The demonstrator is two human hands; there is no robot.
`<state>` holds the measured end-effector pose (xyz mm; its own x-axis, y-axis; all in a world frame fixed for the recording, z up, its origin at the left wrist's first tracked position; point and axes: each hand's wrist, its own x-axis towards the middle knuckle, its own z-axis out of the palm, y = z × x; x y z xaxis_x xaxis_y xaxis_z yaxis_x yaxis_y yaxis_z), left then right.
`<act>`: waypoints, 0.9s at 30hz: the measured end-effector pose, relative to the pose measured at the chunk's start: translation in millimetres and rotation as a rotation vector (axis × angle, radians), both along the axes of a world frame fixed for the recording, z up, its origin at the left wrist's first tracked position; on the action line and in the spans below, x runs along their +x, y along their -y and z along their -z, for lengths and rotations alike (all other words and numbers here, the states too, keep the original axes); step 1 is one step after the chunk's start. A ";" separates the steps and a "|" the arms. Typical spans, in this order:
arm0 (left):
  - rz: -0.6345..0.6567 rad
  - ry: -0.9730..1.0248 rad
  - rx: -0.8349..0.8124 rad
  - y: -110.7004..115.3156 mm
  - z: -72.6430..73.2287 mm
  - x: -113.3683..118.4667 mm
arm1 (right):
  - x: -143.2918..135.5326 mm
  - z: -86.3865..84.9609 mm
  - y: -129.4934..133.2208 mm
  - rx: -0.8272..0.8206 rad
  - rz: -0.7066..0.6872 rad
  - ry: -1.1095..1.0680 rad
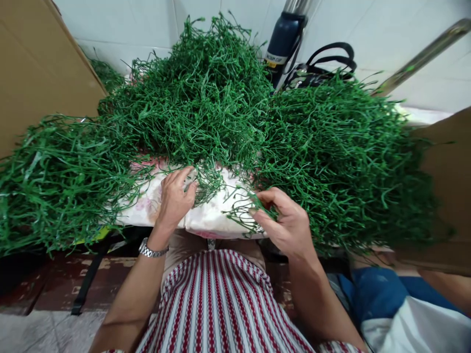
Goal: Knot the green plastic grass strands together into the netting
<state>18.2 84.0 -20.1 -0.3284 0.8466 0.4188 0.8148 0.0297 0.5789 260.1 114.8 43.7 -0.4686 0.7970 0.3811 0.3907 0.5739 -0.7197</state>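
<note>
A big heap of thin green plastic stems (206, 98) covers a table with a flowered white cloth (209, 215). My left hand (174, 196), with a metal watch on the wrist, rests on the cloth and touches a small tuft of stems (206, 184) at the heap's near edge. My right hand (285, 223) pinches a few green stems (245, 211) between thumb and fingers, just beside the right-hand pile (342, 157).
A cardboard sheet (37, 63) leans at the far left and a cardboard box (445, 196) stands at the right. A dark blue flask (281, 44) and black straps (331, 61) sit behind the heap by the tiled wall. Another person's blue-clad knee (382, 299) is at lower right.
</note>
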 end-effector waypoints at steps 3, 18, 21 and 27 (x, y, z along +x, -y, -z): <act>-0.064 -0.059 0.070 8.7 -3.7 5.0 | 5.6 -5.0 0.8 0.016 -0.011 -0.061; 0.261 -0.406 -0.066 -10.1 -26.8 17.7 | 13.0 -18.0 -1.3 0.170 -0.160 0.099; 0.378 -0.365 -0.125 1.5 -48.1 12.3 | 9.1 -22.6 -7.4 0.238 -0.233 0.166; 0.512 -0.138 0.078 29.7 -77.9 36.0 | -26.1 -13.1 -11.2 0.359 -0.386 0.259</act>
<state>54.2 54.3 57.8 0.1806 0.8488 0.4968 0.7827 -0.4300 0.4501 234.0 126.1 56.8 -0.8130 0.3928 0.4298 0.2426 0.8996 -0.3632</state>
